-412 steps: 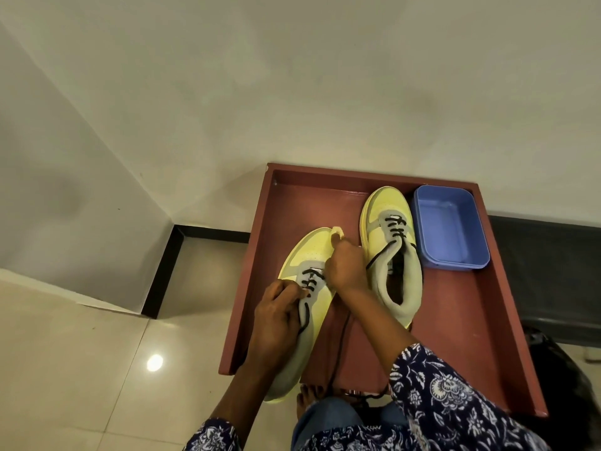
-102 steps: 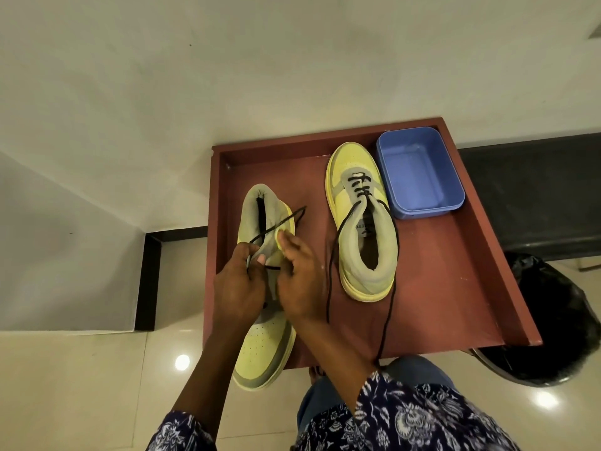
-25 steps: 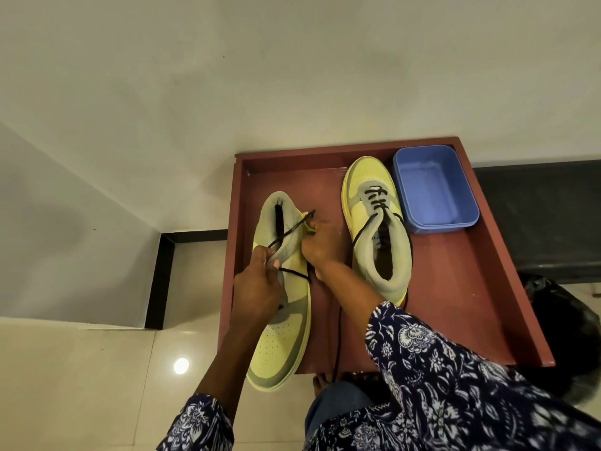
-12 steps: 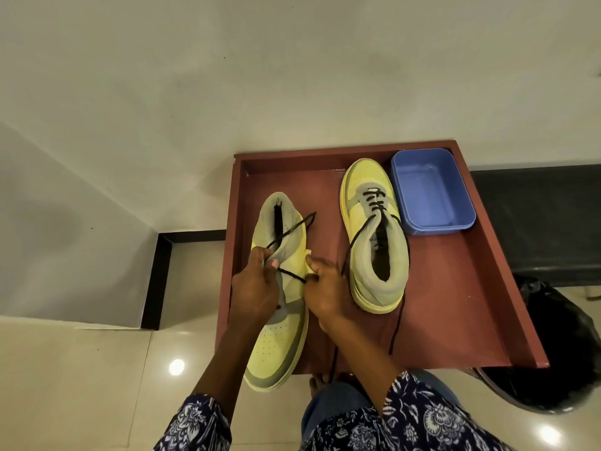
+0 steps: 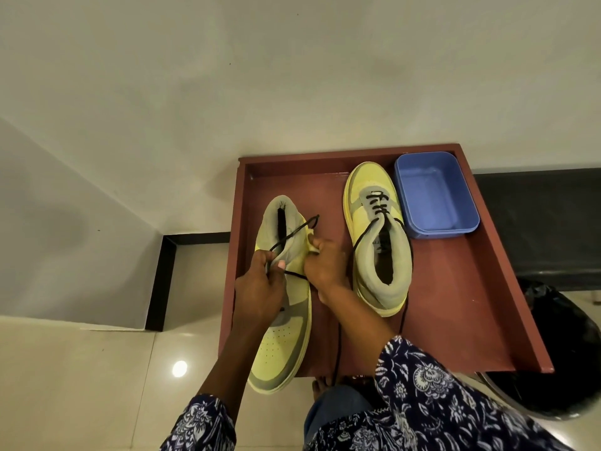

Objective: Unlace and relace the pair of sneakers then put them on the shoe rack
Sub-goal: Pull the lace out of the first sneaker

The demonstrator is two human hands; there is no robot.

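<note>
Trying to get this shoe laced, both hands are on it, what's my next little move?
Probably pull the black lace through with the left hand while the right hand steadies the left sneaker; its eyelets look mostly bare.

the left hand (image 5: 260, 288) covers the near sneaker (image 5: 283, 346)'s eyelets; the black bin (image 5: 559, 353) beside the red tray (image 5: 455, 320) runs past the frame edge.

Two yellow-grey sneakers — left sneaker (image 5: 286, 336) toe-near, right sneaker (image 5: 379, 236) toe-far, half-laced.
</note>
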